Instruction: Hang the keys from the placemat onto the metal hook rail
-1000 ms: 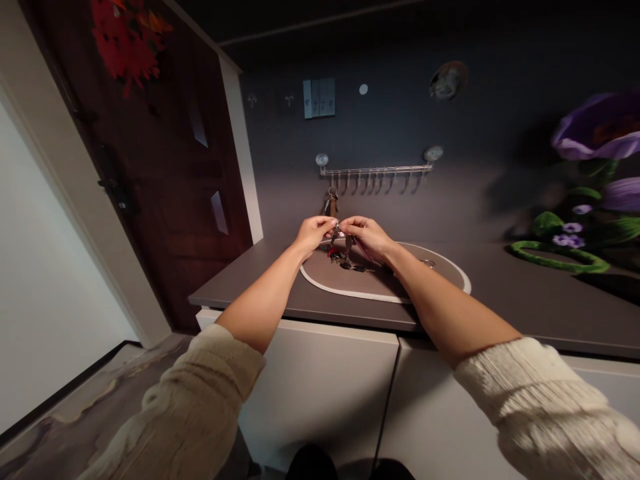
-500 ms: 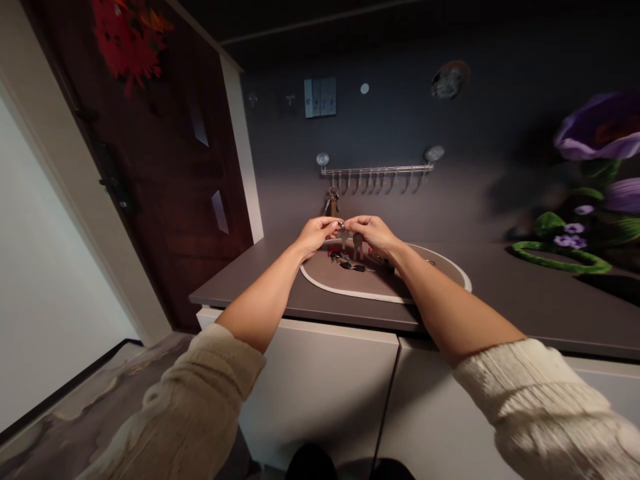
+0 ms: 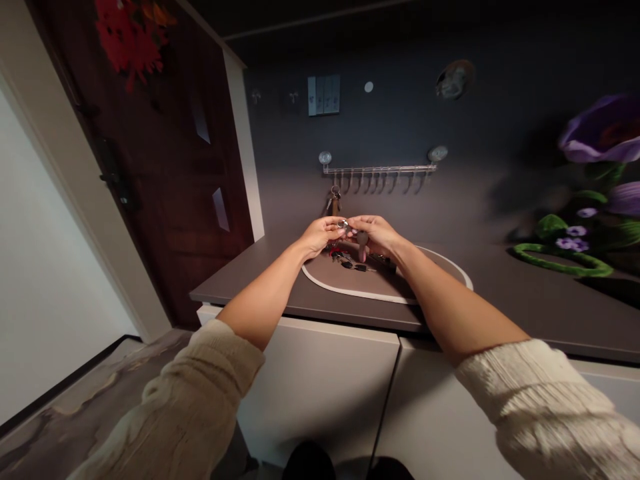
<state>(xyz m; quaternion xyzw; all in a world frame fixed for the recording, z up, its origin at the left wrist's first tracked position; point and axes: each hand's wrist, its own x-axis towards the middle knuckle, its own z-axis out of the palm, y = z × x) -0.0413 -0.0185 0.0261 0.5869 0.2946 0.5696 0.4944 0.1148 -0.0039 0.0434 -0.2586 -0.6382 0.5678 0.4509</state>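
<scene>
Both hands meet just above an oval mat [image 3: 345, 291] with a white rim. My left hand [image 3: 318, 236] pinches a metal key ring [image 3: 343, 225] between thumb and fingers. On the same ring, from the other side, the fingers of my right hand [image 3: 376, 235] are closed. A key [image 3: 362, 241] hangs below my right fingers. Several other keys [image 3: 350, 266] with dark heads and a red item [image 3: 335, 253] lie on the mat under the hands. Behind my hands, a bunch of keys [image 3: 335, 203] hangs from the leftmost hook of a clear rail.
The clear hook rail [image 3: 380, 169] is fixed to the dark wall. Purple artificial flowers [image 3: 600, 140] with a green base [image 3: 560, 267] stand at the right of the grey counter [image 3: 510, 300]. White cabinet doors [image 3: 320, 373] are below; a dark red door [image 3: 175, 173] is at the left.
My hands have drawn slightly closer together around the key ring, and the ring has turned more into view. The whole view has shifted a little.
</scene>
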